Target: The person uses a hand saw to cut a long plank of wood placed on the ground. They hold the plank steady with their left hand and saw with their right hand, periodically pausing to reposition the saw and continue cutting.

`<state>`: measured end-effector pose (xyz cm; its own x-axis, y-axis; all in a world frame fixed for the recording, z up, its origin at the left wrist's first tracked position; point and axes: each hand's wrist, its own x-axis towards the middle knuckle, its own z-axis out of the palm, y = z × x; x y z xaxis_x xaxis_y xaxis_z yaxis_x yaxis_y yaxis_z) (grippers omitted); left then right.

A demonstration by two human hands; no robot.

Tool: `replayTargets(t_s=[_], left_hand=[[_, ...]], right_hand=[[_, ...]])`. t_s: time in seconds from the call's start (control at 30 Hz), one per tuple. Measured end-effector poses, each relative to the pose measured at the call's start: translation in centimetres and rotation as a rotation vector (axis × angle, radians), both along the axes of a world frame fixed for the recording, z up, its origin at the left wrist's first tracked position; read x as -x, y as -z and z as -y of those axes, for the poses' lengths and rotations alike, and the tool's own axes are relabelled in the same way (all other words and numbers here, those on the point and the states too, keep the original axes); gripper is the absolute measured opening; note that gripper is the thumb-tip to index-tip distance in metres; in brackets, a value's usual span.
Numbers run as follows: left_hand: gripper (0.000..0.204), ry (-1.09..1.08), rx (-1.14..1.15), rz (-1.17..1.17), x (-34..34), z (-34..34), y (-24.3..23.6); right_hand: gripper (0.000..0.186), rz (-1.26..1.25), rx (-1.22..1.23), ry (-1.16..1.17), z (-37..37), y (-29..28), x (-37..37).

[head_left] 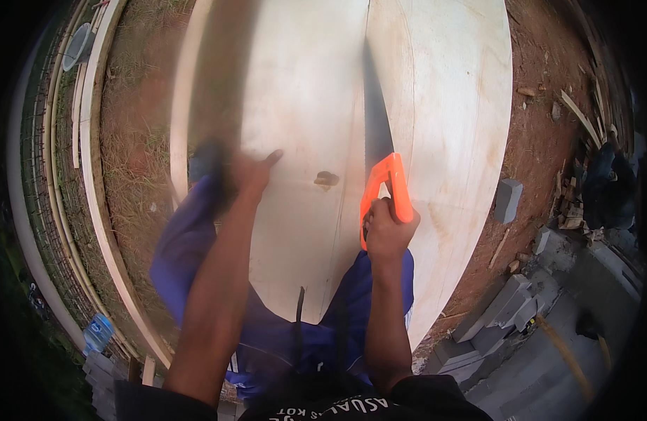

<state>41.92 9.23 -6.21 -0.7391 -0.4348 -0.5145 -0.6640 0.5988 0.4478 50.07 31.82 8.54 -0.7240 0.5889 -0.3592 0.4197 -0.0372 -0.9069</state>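
Observation:
A pale plywood sheet (450, 105) lies under both hands, with pencilled lines and a dark knot. My right hand (388, 224) is closed round the orange handle (399, 182) of a handsaw, whose dark blade (376, 105) stands in a long cut running away from me. My left hand (252, 172) is on the sheet at the left, thumb stretched over its surface; its other fingers are blurred and I cannot make out their grip. My legs, in blue trousers (183, 231), are bent on either side below the hands.
Timber strips (98, 175), a white bucket (76, 50) and a blue plastic bottle (97, 331) lie left, on grass and earth. On the right are grey blocks (507, 200), wood scraps (579, 119) and a dark shape (608, 182) that I cannot identify.

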Motion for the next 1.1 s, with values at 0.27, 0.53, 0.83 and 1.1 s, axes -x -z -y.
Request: replayTargets(t_s=[0.27, 0.53, 0.83, 1.1], left_hand=[[0.080, 0.063, -0.027, -0.047, 0.1, -1.3, 1.2], [0.083, 0.005, -0.098, 0.067, 0.9, -0.6, -1.0], [0.084, -0.027, -0.095, 0.029, 0.7, 0.5, -0.8], [0.084, 0.040, -0.022, -0.021, 0.4, -0.9, 0.4]], right_hand=[[0.026, 0.178, 0.022, -0.056, -4.3, 4.2, 20.2], [0.048, 0.128, 0.093, 0.016, -1.0, -1.4, 3.2], [0.017, 0.161, 0.060, -0.034, -0.9, 2.7, 11.8], [0.012, 0.129, 0.092, 0.037, -2.2, 2.3, 13.0]])
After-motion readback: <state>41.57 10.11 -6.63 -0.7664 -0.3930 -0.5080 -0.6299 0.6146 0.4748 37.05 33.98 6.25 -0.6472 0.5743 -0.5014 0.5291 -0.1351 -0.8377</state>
